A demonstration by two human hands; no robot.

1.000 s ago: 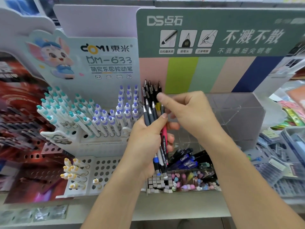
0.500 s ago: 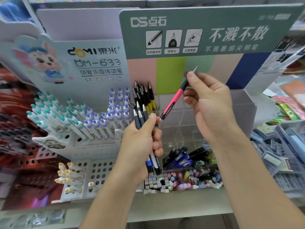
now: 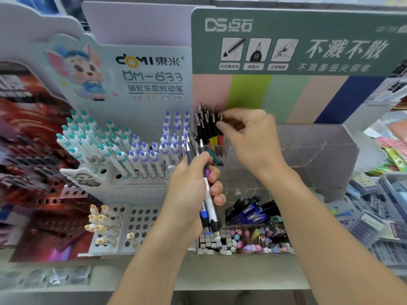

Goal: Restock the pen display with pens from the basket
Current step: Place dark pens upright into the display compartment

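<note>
My left hand (image 3: 193,192) grips a small bundle of pens (image 3: 208,205) upright in front of the display, their tips pointing up. My right hand (image 3: 248,137) reaches to the back left compartment of the clear acrylic pen display (image 3: 308,150) and pinches the top of a pink pen (image 3: 221,134). That pen stands among several black-topped pens (image 3: 204,126) in the same compartment. The other upper compartments of the display hold nothing. No basket is in view.
A white rack (image 3: 123,179) to the left holds teal-capped and purple-capped pens. A lower perforated rack (image 3: 141,219) has a few yellow-capped pens. Blue pens (image 3: 251,212) and small erasers (image 3: 253,241) fill the front trays. Packaged stationery (image 3: 374,212) lies at the right.
My right hand drew the pink pen out of the bundle, lifted it, then brought it left and down into the back left compartment. My left hand stayed in place with the remaining pens.
</note>
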